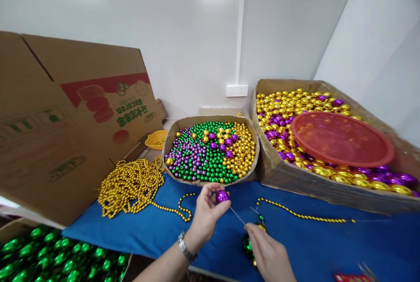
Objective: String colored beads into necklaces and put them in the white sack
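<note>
Purple bead (222,196), glossy and round, sits pinched in left hand (206,214) fingers, thin wire (236,215) beneath.

purple bead (222,196), blue cloth (328,238)

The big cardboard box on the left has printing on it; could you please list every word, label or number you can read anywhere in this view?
"Macaron": printed upside down in green on the cardboard box.
Green characters beside it, also upside down: too blurred to read.
Green labels lower on the same box: too blurred to read.
Red packet at the bottom edge: nothing legible.
</note>
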The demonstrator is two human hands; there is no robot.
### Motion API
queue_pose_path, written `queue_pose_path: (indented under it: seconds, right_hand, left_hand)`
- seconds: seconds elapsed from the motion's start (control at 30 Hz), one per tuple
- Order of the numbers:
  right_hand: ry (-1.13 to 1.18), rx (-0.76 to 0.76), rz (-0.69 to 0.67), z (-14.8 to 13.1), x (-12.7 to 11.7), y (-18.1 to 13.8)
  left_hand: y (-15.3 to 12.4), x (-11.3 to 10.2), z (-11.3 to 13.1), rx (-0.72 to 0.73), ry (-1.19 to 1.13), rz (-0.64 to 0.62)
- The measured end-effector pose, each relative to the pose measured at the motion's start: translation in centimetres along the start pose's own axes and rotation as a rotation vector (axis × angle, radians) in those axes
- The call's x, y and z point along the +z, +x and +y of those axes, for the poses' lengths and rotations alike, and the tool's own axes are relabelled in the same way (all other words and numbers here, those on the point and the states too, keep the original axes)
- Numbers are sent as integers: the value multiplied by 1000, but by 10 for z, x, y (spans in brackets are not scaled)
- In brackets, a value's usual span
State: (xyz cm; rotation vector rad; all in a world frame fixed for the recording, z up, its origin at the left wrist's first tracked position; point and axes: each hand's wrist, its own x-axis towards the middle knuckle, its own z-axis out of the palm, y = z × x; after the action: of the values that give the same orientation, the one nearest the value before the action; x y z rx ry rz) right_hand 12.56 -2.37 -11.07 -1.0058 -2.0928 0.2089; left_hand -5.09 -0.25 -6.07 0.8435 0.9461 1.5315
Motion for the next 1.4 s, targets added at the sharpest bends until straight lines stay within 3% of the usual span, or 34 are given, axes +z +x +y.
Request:
queue_pose_path:
  seconds: [0.13,0.23,0.33,0.4,0.47,0.57,0.77,0.83,0.97,1.03,1.4]
  right_hand:
    - [6,1,22,1,0,0]
    - [-44,-15,80,5,-1,-1]
    - [-83,-9,107,11,-4,-2]
    - [-102,-14,133,14,-4,-2]
    - [-120,-27,150,15,-4,-1]
    - [-134,-35,166,14,-5,1]
    - [-96,27,141,11,-9,2]
    - [-91,28,135,10,-10,2]
    - [-93,11,139,8,-9,5]
    - [-95,1,146,7,-8,6]
    - [-129,-41,133,3,-10,7]
  left_hand:
    - [-5,-1,-2,-3,74,-87]
    - [6,-7,8,117,312,-181]
    - [39,-14,19,284,831,-139]
    - [65,-15,21,288,1215,-171]
    - [89,-14,18,239,1378,-231]
    - [110,-11,11,194,1390,-259]
    - [100,-11,12,176,1243,-224]
    - [87,-12,17,104,987,-214]
    - [61,-12,25,-151,182,-208]
    - [53,-10,27,-218,12,-207]
    - [43,-9,23,-295,-148,-150]
